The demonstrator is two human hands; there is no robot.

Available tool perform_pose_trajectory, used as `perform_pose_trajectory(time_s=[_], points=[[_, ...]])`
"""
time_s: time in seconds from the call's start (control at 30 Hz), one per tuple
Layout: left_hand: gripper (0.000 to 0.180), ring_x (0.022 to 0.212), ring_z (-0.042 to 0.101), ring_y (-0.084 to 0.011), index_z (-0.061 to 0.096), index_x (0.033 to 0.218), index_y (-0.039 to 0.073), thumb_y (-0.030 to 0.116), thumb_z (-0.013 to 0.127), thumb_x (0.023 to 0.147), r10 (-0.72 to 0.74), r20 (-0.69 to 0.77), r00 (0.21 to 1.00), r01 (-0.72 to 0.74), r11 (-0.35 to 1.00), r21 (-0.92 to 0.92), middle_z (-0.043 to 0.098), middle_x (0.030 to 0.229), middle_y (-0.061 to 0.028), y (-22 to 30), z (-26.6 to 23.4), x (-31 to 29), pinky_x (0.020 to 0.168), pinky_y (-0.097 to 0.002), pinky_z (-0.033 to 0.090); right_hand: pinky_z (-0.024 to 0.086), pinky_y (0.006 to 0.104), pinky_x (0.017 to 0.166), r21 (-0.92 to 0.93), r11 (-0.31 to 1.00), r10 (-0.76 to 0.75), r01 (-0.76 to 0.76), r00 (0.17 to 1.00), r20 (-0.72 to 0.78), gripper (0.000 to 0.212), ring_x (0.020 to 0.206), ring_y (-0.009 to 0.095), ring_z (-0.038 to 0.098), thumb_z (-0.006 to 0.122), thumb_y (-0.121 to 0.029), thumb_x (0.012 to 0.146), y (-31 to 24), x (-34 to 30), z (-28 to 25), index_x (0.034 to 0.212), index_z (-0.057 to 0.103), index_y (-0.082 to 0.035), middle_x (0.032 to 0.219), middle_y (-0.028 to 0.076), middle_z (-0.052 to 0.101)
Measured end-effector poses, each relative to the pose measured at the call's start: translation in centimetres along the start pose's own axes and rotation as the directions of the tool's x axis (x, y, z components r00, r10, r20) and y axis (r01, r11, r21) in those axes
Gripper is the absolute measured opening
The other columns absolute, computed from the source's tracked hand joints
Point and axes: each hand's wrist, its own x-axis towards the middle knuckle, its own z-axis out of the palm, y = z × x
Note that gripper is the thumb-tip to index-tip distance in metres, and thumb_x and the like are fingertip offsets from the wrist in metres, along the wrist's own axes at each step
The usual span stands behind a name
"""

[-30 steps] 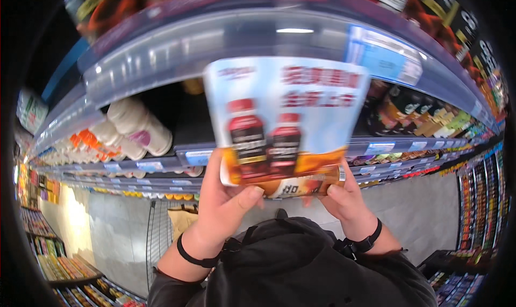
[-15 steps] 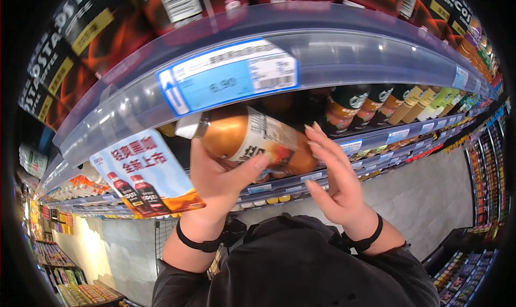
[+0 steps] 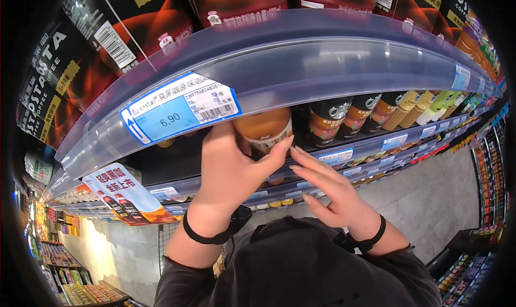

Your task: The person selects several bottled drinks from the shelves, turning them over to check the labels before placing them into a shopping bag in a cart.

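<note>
My left hand (image 3: 228,167) grips an amber-brown drink bottle (image 3: 264,125) with a pale label. The bottle stands roughly upright at the lower shelf's front, its upper end hidden behind the clear edge strip of the shelf above. My right hand (image 3: 330,191) is close by on the right, palm turned inward, fingers stretched and holding nothing. Its fingertips are near my left thumb and the label; whether they touch is hard to tell. Dark-topped coffee bottles (image 3: 327,121) stand in the shelf just right of the bottle.
The clear shelf edge (image 3: 322,65) with a blue-and-white price tag (image 3: 180,109) overhangs my hands. Black-and-red drink packs (image 3: 236,6) fill the shelf above. A promotional card (image 3: 126,194) hangs at left. Grey floor (image 3: 419,191) lies at right, and a wire cart (image 3: 167,242) stands behind my left arm.
The bottle has gone from tilted in front of the shelf to roughly upright beneath the overhanging edge, in my left hand. My right hand has come off its lower end and opened.
</note>
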Motion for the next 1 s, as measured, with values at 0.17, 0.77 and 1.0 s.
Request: perform_pose_trajectory(time_s=[0.17,0.77,1.0], points=[[0.056,0.087,0.072,-0.0267,0.055,0.123,-0.003,0.019,0.084,0.080,-0.026,0.044,0.999,0.020,0.993,0.118,0.073,0.099,-0.0162,-0.4,1.8,-0.1,0.073,-0.0362,0.058,0.034,0.0485,0.120,0.036,0.999,-0.003,0.002,1.000,0.017,0.059,0.149,0.041,0.038,0.060,0.006,0.086,0.3,-0.6,0.0,0.144,0.052,0.004,0.158,0.026,0.042],[0.054,0.096,0.062,-0.0306,0.064,0.120,0.004,0.026,0.087,0.076,0.407,-0.164,0.899,-0.309,0.852,0.422,0.070,0.106,-0.0091,-3.0,-1.3,-5.1,0.089,-0.0428,0.045,0.037,0.0477,0.117,0.036,0.989,0.142,-0.146,0.986,0.088,0.050,0.144,0.040,0.047,0.058,0.007,0.086,-2.2,-2.0,3.1,0.136,0.059,0.003,0.148,0.024,0.054],[0.021,0.078,0.065,-0.0240,0.063,0.089,0.009,0.008,0.075,0.072,0.446,-0.155,0.881,-0.407,0.884,0.231,0.065,0.084,-0.0049,-9.0,-8.6,-19.0,0.068,-0.0367,0.049,0.047,0.0442,0.108,0.300,0.924,0.231,-0.238,0.971,0.061,0.038,0.122,0.032,0.064,0.052,0.007,0.094,-1.5,-0.3,11.0,0.131,0.057,0.004,0.127,0.021,0.065]])
